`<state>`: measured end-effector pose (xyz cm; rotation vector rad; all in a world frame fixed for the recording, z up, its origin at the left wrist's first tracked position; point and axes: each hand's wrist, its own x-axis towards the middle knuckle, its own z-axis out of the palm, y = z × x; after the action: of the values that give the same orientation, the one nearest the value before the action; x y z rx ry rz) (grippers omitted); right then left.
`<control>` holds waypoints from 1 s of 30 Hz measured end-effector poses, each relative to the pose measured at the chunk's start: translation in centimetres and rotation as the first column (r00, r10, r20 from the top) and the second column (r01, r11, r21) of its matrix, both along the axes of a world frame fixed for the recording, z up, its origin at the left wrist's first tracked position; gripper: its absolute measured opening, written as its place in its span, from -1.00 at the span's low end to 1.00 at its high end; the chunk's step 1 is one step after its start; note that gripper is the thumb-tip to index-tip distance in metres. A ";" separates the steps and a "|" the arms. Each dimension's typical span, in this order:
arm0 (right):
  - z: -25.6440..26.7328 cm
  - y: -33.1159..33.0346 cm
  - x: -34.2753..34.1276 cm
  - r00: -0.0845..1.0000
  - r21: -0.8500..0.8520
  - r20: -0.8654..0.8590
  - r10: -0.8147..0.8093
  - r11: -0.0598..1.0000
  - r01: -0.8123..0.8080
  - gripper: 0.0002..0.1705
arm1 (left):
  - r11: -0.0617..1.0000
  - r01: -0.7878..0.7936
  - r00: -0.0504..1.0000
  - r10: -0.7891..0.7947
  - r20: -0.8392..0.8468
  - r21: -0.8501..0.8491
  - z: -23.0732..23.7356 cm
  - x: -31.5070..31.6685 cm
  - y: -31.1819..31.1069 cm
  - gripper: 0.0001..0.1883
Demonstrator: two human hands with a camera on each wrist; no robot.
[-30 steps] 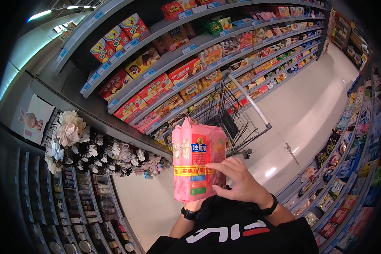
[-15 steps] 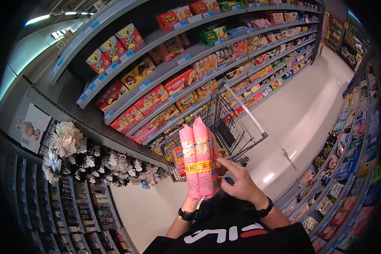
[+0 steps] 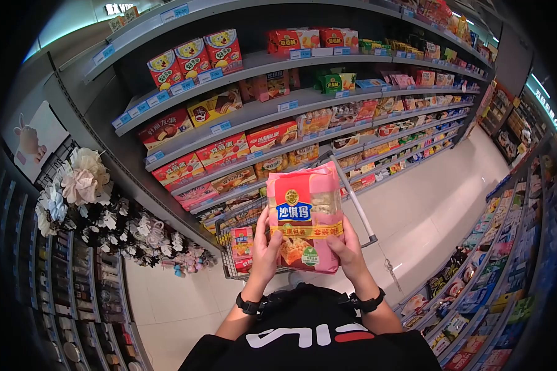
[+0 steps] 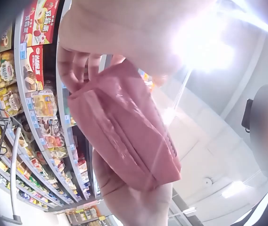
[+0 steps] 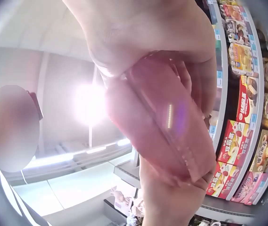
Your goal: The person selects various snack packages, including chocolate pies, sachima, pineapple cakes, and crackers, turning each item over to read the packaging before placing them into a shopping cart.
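Gripping a boxy, pink, plastic-wrapped snack pack (image 3: 305, 213) from either side, the left hand (image 3: 266, 248) and right hand (image 3: 351, 252) press thumbs to its front, fingers curled behind, holding it before a black wire shopping cart (image 3: 353, 198).

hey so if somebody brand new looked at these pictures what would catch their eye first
Probably the pink package with its yellow band, held upright between the left grip and right grip at the middle of the head view. Next, likely the shopping cart just beyond it, with a red pack inside, and the pale fabric flowers hanging at the left.
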<state>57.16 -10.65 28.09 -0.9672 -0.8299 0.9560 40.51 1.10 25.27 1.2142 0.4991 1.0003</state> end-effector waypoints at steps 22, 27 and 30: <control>-2.3 3.4 1.3 0.561 0.231 -0.564 0.606 0.768 -0.598 -0.05 | 0.851 0.525 0.723 -0.458 0.517 0.021 2.3 -0.2 -0.2 -0.20; -5.7 3.0 3.4 0.820 -0.033 -0.556 0.135 0.982 -0.184 -0.14 | 0.970 0.241 0.933 -0.237 0.271 0.019 2.5 -0.1 0.2 -0.16; -2.5 3.0 4.2 0.972 -0.018 -0.233 -0.031 0.999 0.027 -0.07 | 0.965 0.264 0.964 -0.264 -0.018 -0.010 2.2 -0.3 0.9 -0.17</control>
<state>61.40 -7.64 25.58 -0.8577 -0.6096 1.0297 40.19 2.00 27.46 1.2478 0.3444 0.7592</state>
